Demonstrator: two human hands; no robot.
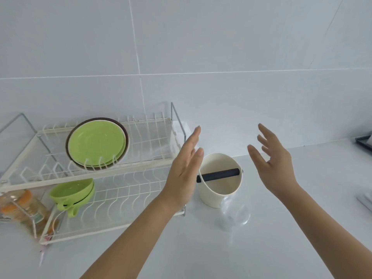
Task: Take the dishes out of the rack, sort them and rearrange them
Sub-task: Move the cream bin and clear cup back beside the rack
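Left hand (184, 170) and right hand (271, 164) hover spread, holding nothing.

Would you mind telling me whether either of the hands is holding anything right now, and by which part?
Nothing is held. The left hand and right hand are both open in the air above the counter, palms facing each other.

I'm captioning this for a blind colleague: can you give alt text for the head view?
Two bare, open hands, left hand and right hand, hover empty over a white counter either side of a cream cylindrical container with a black bar. Left stands a white two-tier wire dish rack holding green plates above and green bowls below.
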